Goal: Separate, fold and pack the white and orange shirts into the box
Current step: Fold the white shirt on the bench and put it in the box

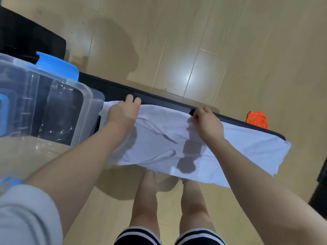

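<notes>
A white shirt (238, 147) lies spread across a narrow black table (159, 99), its near part hanging over the front edge. My left hand (123, 112) grips the shirt's far edge at the left, close to the box. My right hand (207, 122) pinches the far edge near the middle. The clear plastic box (77, 103) stands open at the table's left end. An orange shirt (257, 119) lies bunched at the table's far right edge.
A blue lid (58, 65) leans behind the box, and a black object (26, 39) sits at the far left. Wooden floor surrounds the table. My legs stand just in front of it. A dark object (320, 188) is at the right edge.
</notes>
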`<state>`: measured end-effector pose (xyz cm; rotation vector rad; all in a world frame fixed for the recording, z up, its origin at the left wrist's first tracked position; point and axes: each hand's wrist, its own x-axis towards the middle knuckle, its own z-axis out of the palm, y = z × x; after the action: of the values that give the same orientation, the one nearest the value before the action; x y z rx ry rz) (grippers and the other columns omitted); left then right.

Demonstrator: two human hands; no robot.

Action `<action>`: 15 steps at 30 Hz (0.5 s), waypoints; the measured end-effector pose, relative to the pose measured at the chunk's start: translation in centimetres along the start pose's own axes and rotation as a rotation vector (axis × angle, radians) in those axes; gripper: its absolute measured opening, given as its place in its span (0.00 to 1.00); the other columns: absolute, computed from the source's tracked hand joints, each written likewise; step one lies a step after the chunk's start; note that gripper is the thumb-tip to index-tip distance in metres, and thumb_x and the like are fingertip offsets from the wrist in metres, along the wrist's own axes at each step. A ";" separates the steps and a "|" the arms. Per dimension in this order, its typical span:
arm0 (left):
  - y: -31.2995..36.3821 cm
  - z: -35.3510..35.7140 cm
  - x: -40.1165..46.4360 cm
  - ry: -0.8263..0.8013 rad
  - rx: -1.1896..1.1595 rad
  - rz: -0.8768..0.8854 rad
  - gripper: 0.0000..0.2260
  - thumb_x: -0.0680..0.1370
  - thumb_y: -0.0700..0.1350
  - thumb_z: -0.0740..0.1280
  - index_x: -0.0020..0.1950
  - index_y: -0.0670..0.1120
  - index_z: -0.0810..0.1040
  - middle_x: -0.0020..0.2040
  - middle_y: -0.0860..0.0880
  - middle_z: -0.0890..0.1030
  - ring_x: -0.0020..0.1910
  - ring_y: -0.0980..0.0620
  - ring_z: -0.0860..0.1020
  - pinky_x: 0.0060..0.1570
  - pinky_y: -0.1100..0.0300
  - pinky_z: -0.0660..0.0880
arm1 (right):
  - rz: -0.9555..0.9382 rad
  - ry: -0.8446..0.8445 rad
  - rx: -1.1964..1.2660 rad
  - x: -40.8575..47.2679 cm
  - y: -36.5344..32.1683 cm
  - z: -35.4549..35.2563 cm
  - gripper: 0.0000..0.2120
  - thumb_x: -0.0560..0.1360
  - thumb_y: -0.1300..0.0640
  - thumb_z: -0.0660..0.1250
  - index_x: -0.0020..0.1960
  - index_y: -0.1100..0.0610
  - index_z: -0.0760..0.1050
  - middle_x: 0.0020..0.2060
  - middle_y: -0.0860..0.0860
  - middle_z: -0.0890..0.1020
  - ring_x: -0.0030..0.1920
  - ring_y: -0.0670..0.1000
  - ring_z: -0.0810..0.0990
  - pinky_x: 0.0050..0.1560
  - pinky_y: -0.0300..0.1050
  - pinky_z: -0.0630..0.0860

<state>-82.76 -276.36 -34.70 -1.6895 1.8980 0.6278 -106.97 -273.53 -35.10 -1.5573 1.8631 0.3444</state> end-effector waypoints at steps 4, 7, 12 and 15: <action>-0.5 -0.8 1.0 0.077 -0.027 -0.020 0.10 0.76 0.31 0.58 0.56 0.38 0.68 0.54 0.38 0.70 0.25 0.50 0.59 0.25 0.60 0.52 | -0.002 0.054 -0.039 0.5 -0.5 -1.1 0.09 0.79 0.56 0.54 0.53 0.60 0.70 0.54 0.57 0.73 0.46 0.61 0.74 0.39 0.49 0.69; -0.3 -2.0 1.7 0.220 -0.080 -0.094 0.13 0.74 0.29 0.59 0.58 0.37 0.67 0.59 0.36 0.69 0.28 0.46 0.65 0.30 0.57 0.61 | -0.032 0.184 0.087 0.5 -1.2 -1.8 0.08 0.79 0.61 0.54 0.55 0.60 0.69 0.57 0.57 0.71 0.44 0.61 0.74 0.38 0.48 0.67; 3.2 0.3 1.5 0.349 -0.150 0.294 0.09 0.75 0.37 0.56 0.54 0.39 0.68 0.56 0.39 0.70 0.41 0.39 0.77 0.32 0.52 0.72 | -0.175 0.269 0.189 -1.8 0.6 -0.2 0.09 0.76 0.61 0.60 0.55 0.62 0.71 0.58 0.59 0.72 0.44 0.58 0.73 0.38 0.47 0.70; 7.0 1.8 -0.6 0.221 -0.099 0.532 0.11 0.72 0.46 0.64 0.50 0.40 0.75 0.47 0.39 0.76 0.40 0.39 0.78 0.33 0.54 0.74 | -0.162 0.305 0.000 -4.1 3.8 2.0 0.06 0.70 0.63 0.67 0.45 0.64 0.74 0.43 0.62 0.77 0.38 0.63 0.76 0.32 0.49 0.71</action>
<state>-89.51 -273.97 -35.68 -1.3483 2.5449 0.7654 -109.67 -268.23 -34.78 -1.8295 1.9414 0.0339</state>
